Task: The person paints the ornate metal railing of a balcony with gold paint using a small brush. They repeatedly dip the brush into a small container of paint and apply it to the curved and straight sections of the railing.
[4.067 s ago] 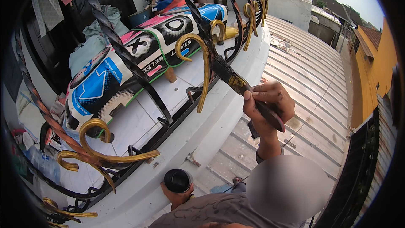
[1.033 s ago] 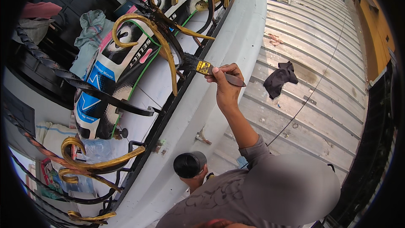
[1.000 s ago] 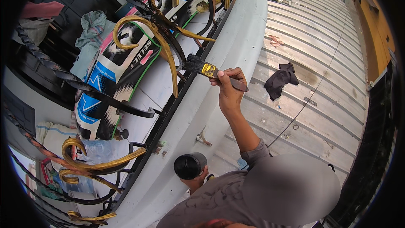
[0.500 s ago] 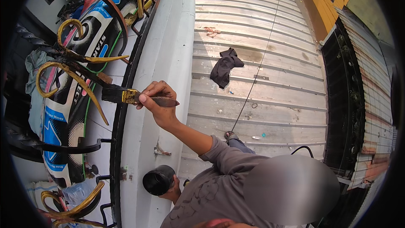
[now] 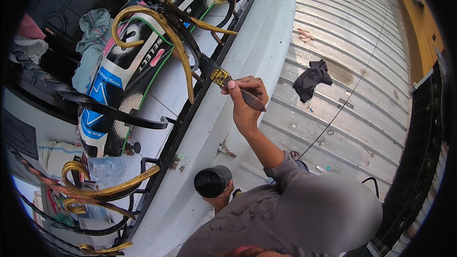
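My right hand (image 5: 248, 107) is closed round the wooden handle of a paintbrush (image 5: 220, 77) with a paint-smeared yellow ferrule. The brush's dark bristles lie against the black ironwork of a railing (image 5: 193, 107), near the base of a gold-painted scroll (image 5: 178, 50). Lower down, my left hand (image 5: 223, 198) grips the side of a black can (image 5: 209, 182), which is tilted so its dark inside shows. The can is over the pale concrete ledge (image 5: 190, 204); most of my left fingers are hidden behind it.
A long blue, white and black padded bag (image 5: 116, 83) lies behind the railing, beside a light blue cloth (image 5: 93, 28). Another gold scroll (image 5: 114, 190) curls out nearer me. A metal stub (image 5: 227, 150) sticks out from the ledge. Beyond are a ribbed metal roof (image 5: 342, 128) and a dark cloth (image 5: 312, 78).
The view has swung, so the scene sits farther right and tilted. The brush has moved along the railing to the scroll's base and slants more. Both hands keep their holds.
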`<act>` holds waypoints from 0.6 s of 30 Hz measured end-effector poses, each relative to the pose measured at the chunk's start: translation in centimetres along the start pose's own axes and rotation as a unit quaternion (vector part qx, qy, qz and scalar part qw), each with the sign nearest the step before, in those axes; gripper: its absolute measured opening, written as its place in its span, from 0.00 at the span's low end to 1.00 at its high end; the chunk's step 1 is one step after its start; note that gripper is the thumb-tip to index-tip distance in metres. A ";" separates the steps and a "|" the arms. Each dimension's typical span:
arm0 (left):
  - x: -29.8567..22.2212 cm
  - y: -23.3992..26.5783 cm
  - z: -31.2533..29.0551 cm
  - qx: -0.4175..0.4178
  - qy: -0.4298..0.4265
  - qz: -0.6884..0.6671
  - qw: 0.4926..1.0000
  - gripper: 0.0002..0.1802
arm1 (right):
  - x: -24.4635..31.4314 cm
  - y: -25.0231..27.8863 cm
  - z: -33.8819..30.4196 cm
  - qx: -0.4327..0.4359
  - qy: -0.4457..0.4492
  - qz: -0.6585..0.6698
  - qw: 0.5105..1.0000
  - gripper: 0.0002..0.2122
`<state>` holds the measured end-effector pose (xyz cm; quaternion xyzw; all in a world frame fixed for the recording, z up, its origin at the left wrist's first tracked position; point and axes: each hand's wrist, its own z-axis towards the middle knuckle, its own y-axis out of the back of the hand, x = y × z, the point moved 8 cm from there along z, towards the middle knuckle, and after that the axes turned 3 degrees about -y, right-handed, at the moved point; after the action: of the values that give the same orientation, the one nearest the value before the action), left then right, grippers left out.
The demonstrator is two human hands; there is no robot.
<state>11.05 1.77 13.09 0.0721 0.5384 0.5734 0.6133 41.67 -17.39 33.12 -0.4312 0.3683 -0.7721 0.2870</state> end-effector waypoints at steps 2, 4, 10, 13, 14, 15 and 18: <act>-0.7 -0.1 0.1 0.005 -0.042 0.132 0.990 0.69 | 1.8 -1.4 -1.8 0.062 0.067 0.051 0.994 0.08; -1.4 0.3 0.1 -0.031 -0.069 0.134 0.988 0.64 | 2.3 -1.4 -2.6 0.082 0.102 0.074 0.989 0.07; 0.6 0.1 -0.3 -0.002 0.020 -0.026 0.999 0.71 | -3.4 2.1 -0.1 -0.018 -0.065 -0.011 0.998 0.07; 0.9 0.0 -0.3 0.002 0.016 -0.025 1.000 0.71 | -3.6 1.8 -1.0 -0.018 -0.057 0.012 0.998 0.07; 1.0 0.0 -0.4 -0.013 0.024 -0.053 0.998 0.71 | -2.8 0.9 -1.8 0.014 -0.027 0.051 0.998 0.07; 1.3 0.1 -0.5 -0.018 0.046 -0.084 0.995 0.71 | -2.3 0.1 -2.6 0.046 -0.015 0.078 0.996 0.07; 0.8 0.1 -0.6 -0.013 0.045 -0.076 0.996 0.71 | -0.3 -0.8 -3.1 0.106 0.083 0.023 0.991 0.07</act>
<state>10.34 2.12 12.48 -0.0028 0.5620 0.5346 0.6312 38.98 -15.70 32.48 -0.3244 0.3161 -0.8332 0.3172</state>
